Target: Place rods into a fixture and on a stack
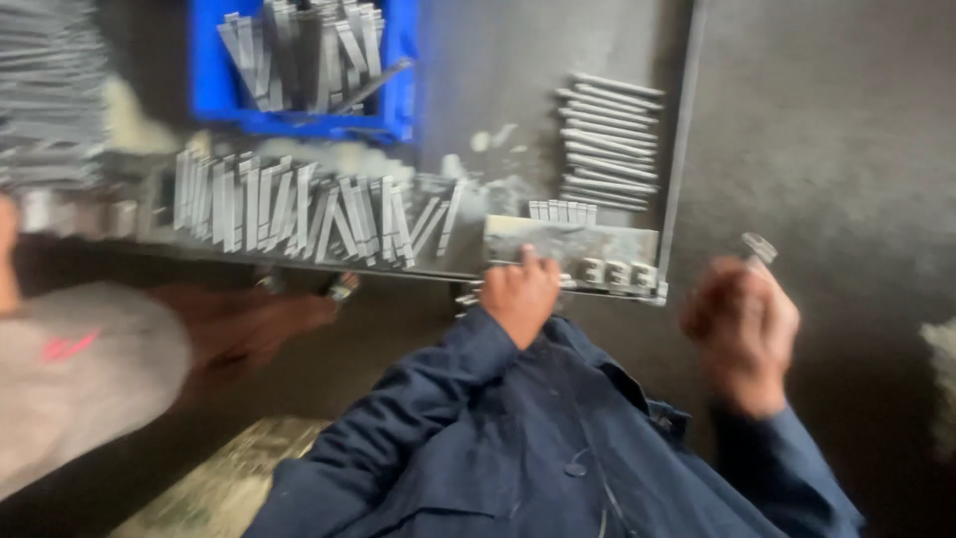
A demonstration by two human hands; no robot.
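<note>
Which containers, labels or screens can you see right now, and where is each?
Blue bin: top left of the bench, rectangular, filled with grey metal strips.
Labels, signs, screens: none in view; the picture is blurred.

Dim, flat light; heavy motion blur smears everything (worst at the left edge); no glare, soft shadows.

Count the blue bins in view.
1: a blue bin of grey metal strips at the top, left of centre. Its top is cropped; others may lie outside the frame.
</note>
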